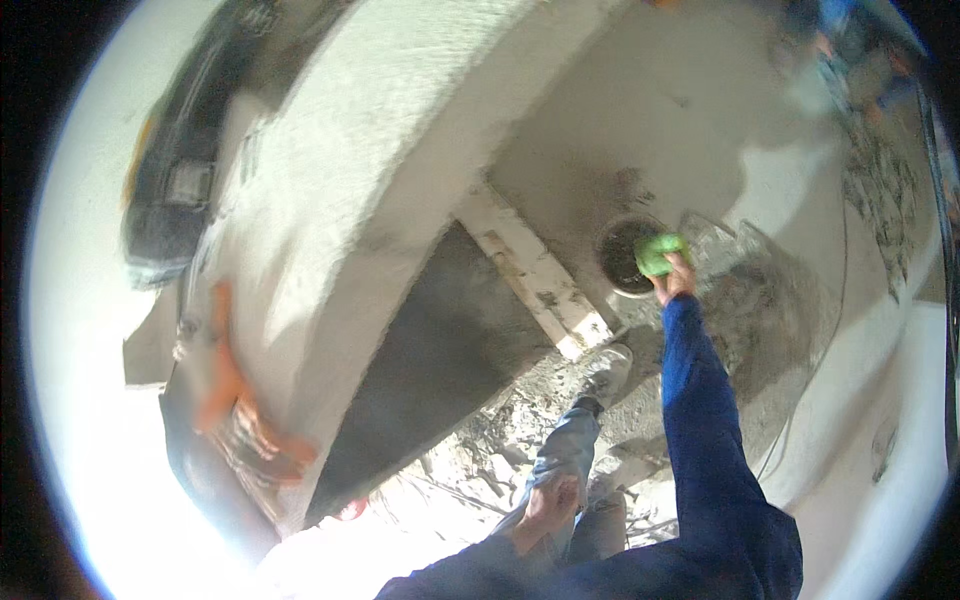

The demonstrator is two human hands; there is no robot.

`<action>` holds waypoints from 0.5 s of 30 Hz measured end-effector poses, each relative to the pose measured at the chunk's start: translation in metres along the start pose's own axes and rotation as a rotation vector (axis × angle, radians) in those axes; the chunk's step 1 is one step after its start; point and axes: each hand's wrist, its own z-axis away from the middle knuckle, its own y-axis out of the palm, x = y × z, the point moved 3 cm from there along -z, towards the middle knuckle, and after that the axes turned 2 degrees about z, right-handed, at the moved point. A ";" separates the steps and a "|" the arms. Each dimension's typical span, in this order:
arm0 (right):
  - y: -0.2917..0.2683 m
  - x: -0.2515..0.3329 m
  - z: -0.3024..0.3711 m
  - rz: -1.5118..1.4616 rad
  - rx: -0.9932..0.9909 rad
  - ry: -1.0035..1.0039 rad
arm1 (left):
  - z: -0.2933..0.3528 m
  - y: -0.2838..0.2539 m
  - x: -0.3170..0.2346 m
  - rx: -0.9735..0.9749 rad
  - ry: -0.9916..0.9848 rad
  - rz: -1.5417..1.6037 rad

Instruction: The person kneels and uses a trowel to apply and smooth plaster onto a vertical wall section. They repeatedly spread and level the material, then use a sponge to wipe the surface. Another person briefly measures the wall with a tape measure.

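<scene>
Clamped with right hand [675, 280] on green sponge-like block [660, 254] over right rim of round bucket [631, 293]. Holding left hand [548, 506] near trouser leg [567, 450]; cannot tell its grip.

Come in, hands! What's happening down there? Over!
Right hand: holding green sponge at right side of bucket. Left hand: by trouser leg, grip unclear. Pale board: left of bucket, not blocking the sponge.

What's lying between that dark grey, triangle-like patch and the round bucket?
In the head view, a long pale board lies between the dark grey patch and the round bucket.
</scene>
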 end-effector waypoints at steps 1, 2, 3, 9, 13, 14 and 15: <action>0.006 0.009 0.015 -0.094 0.098 -0.020 | 0.000 0.002 -0.004 -0.038 0.099 -0.011; 0.007 0.020 0.032 -0.140 0.031 0.047 | 0.003 0.005 -0.004 -0.078 0.087 -0.042; 0.017 0.035 0.054 -0.127 0.207 0.102 | 0.005 0.007 -0.003 -0.082 0.069 -0.056; 0.033 0.113 0.248 -0.013 0.250 0.277 | 0.057 0.020 -0.005 -0.052 -0.235 0.243; 0.045 0.128 0.378 0.441 0.453 0.299 | 0.105 -0.022 -0.073 -0.014 0.028 0.484; 0.052 0.118 0.406 0.579 0.340 0.140 | 0.122 -0.038 -0.095 -0.004 0.070 0.649; 0.067 0.118 0.440 0.779 0.565 0.126 | 0.134 -0.055 -0.118 0.004 0.139 0.632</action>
